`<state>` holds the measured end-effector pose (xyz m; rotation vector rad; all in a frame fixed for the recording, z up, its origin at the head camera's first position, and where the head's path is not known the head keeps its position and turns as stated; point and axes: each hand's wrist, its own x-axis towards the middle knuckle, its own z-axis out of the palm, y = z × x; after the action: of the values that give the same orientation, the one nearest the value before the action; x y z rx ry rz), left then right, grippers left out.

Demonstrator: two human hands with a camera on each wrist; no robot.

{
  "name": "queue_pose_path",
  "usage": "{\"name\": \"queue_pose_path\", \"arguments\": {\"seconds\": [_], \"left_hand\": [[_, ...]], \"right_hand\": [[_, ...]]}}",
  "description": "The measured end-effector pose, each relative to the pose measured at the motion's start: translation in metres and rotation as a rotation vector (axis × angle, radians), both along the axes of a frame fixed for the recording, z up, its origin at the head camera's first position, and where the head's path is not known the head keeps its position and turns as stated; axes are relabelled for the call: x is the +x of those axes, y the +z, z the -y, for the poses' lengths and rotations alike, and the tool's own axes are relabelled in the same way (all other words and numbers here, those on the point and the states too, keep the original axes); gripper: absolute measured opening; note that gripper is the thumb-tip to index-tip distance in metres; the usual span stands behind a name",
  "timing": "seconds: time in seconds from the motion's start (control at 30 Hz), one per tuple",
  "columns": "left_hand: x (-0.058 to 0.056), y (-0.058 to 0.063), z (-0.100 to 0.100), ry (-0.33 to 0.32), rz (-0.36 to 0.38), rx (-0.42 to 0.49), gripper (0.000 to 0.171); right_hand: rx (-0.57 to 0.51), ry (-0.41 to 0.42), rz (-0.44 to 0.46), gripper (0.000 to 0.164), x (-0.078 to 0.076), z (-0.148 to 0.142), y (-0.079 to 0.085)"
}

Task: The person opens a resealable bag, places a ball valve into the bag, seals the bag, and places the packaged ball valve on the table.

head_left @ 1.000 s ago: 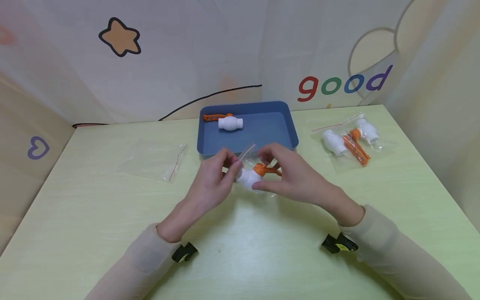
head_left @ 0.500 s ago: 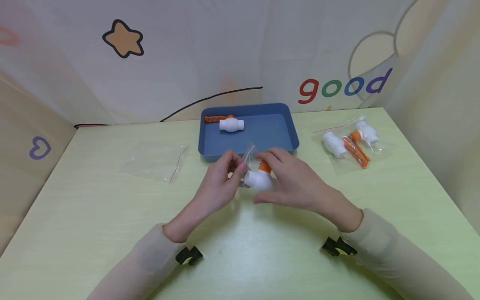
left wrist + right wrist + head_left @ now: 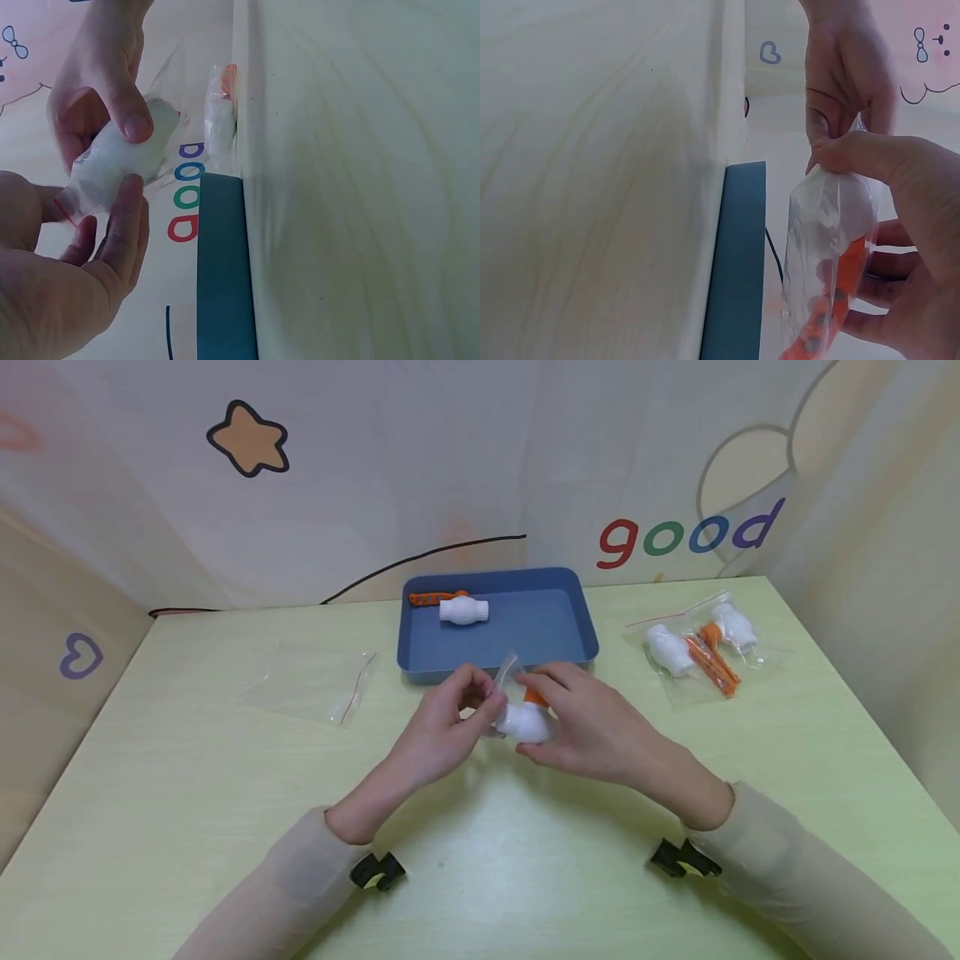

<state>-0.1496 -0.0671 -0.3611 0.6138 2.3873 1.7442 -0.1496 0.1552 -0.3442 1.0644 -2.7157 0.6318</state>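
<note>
Before the blue tray (image 3: 536, 622), the left hand (image 3: 446, 714) is pinching a bag (image 3: 508, 668), the right hand (image 3: 591, 723) gripping its white part (image 3: 525, 724); slickness may be inviting a drop.

left hand (image 3: 446, 718) pinching, right hand (image 3: 596, 722) gripping, forearms (image 3: 300, 877) angled inward

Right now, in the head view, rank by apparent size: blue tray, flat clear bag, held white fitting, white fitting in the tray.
1. Blue tray
2. Flat clear bag
3. Held fitting and tray fitting: look alike, held one partly covered; unranked.
</note>
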Motion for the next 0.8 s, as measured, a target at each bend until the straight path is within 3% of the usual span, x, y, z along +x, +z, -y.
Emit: {"name": "queue_pose_path", "arguments": {"seconds": [0.2,0.43,0.8], "left_hand": [[0.001,0.0,0.004,-0.072,0.04,-0.037,0.02],[0.001,0.004,0.013,-0.079,0.031,-0.175,0.034],[-0.004,0.003,0.031,-0.122,-0.009,-0.254,0.028]], "right_hand": [[0.027,-0.025,0.04,0.073,0.002,-0.006,-0.001],[0.111,-0.081,0.098,0.072,0.002,-0.018,-0.004],[0.174,-0.172,0.183,0.065,0.002,-0.049,-0.002]]}}
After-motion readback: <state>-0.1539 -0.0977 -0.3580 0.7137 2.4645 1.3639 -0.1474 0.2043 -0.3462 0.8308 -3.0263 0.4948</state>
